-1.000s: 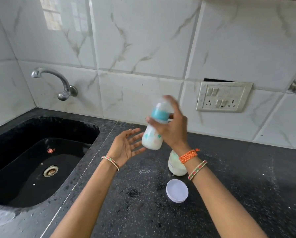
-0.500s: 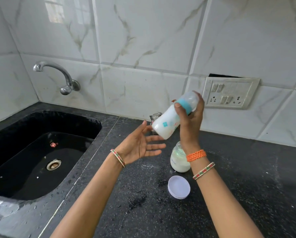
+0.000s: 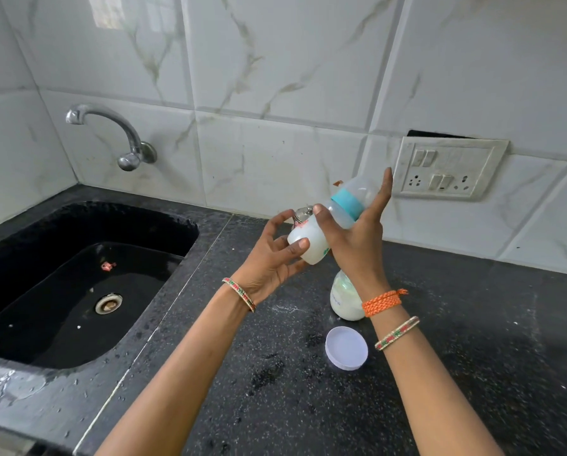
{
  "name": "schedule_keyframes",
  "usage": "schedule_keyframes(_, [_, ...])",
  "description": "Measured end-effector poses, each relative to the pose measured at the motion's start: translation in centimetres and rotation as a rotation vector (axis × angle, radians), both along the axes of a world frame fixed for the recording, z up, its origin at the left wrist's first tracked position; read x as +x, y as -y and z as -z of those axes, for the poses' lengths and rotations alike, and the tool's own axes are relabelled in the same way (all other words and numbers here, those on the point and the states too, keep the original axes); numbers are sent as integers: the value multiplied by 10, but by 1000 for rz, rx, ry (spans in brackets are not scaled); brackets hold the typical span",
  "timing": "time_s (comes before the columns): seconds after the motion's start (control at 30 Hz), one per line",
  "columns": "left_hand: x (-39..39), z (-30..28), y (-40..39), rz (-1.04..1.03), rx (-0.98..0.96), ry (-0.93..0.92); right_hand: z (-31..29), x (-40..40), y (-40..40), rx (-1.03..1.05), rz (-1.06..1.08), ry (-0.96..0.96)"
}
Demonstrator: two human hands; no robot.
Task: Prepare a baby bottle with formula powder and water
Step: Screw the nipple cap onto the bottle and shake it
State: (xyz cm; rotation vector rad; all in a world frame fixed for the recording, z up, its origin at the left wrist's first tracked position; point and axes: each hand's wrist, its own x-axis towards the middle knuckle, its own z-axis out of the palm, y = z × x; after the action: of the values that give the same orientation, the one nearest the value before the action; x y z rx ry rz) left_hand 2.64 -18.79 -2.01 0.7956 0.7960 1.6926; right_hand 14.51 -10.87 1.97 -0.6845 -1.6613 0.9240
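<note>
A baby bottle (image 3: 311, 240) with a teal collar and clear cap, milky liquid inside, is tilted above the black counter, cap up to the right. My right hand (image 3: 354, 238) grips its middle. My left hand (image 3: 272, 258) holds the bottle's base with its fingertips. Below my right wrist stands an open jar of white formula powder (image 3: 343, 299). Its round white lid (image 3: 346, 347) lies flat on the counter in front of the jar.
A black sink (image 3: 78, 284) with a drain fills the left; a steel tap (image 3: 111, 136) sticks out of the tiled wall above it. A small steel item (image 3: 303, 212) stands behind the bottle. A switch and socket plate (image 3: 446, 169) is on the wall. The counter (image 3: 473, 357) is wet and speckled.
The bottle went from upright to tilted with its cap to the right. My left hand, open beside it before, has come up and taken hold of the bottle's base.
</note>
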Motion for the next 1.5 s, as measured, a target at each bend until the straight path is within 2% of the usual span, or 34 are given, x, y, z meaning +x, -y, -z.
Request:
schedule_keyframes(0.1, [3,1,1,-12,17,-15,-12,1,4,58,54,-3])
schedule_keyframes(0.13, [1,2,1,-9,18,-21,-19,3,2,47,84,-82])
schedule_keyframes(0.17, [0,2,1,-4,15,-22,-27,6,-1,8,124,-243])
schedule_keyframes(0.23, [-5,2,2,9,10,-10,-48,12,-5,-202,163,-781])
schedule_keyframes(0.27, [-8,4,2,11,2,-4,-53,14,-4,-284,175,-976])
schedule_keyframes(0.3, [-10,5,2,0,-16,-2,-55,13,-1,-286,170,-1027])
schedule_keyframes(0.33, [-13,6,1,-22,-39,-5,-54,11,3,-227,134,-924])
schedule_keyframes(0.4, [-14,7,-2,-55,-91,-8,-45,4,19,-35,-36,-453])
schedule_keyframes(0.43, [-14,6,-4,-58,-113,-12,-38,4,21,35,-83,-300])
schedule_keyframes(0.47, [-14,6,-5,-74,-122,-22,-37,5,20,36,-76,-326])
schedule_keyframes(0.5, [-14,6,-6,-94,-126,-28,-42,6,20,-29,-54,-465])
schedule_keyframes(0.57, [-14,7,-4,-107,-137,-15,-50,9,15,-244,29,-881])
schedule_keyframes(0.6, [-16,8,-2,-99,-147,-14,-51,10,13,-253,58,-971])
schedule_keyframes(0.63, [-18,8,0,-88,-163,-22,-53,12,13,-216,56,-898])
schedule_keyframes(0.7, [-22,8,2,-84,-203,-47,-49,13,14,-84,-2,-534])
schedule_keyframes(0.73, [-26,7,3,-91,-213,-48,-47,16,10,-59,-13,-479])
schedule_keyframes(0.77, [-29,6,3,-103,-214,-52,-49,19,6,-71,11,-525])
schedule_keyframes(0.83, [-34,3,4,-121,-194,-46,-57,26,-6,-222,117,-876])
schedule_keyframes(0.87, [-36,3,5,-124,-183,-34,-58,28,-11,-239,167,-989])
schedule_keyframes(0.9, [-37,1,5,-124,-180,-26,-61,30,-14,-221,180,-987])
schedule_keyframes(0.93, [-37,-1,4,-116,-187,-34,-60,30,-17,-188,151,-854])
schedule_keyframes(1.0, [-37,-5,0,-93,-194,-55,-51,29,-20,-158,25,-463])
schedule_keyframes(1.03, [-37,-8,-3,-81,-192,-60,-47,28,-22,-164,4,-427])
schedule_keyframes(1.13, [-36,-14,-13,-62,-169,-50,-39,20,-31,-246,209,-769])
schedule_keyframes(1.17, [-35,-15,-15,-56,-159,-45,-39,16,-31,-248,252,-756])
schedule_keyframes(1.23, [-35,-17,-18,-41,-156,-50,-31,9,-30,-197,171,-377])
schedule_keyframes(1.27, [-35,-16,-20,-39,-153,-52,-21,6,-34,-189,144,-256])
schedule_keyframes(1.3, [-36,-15,-22,-45,-147,-46,-19,5,-35,-214,166,-261])
schedule_keyframes(1.37, [-39,-13,-25,-73,-141,-1,-20,7,-42,-236,293,-466])
schedule_keyframes(1.4, [-41,-13,-25,-86,-141,21,-21,9,-47,-192,321,-476])
schedule_keyframes(1.43, [-42,-12,-26,-88,-150,27,-23,10,-48,-164,255,-366])
schedule_keyframes(1.5, [-44,-11,-28,-79,-186,6,-17,13,-52,-142,-9,-35])
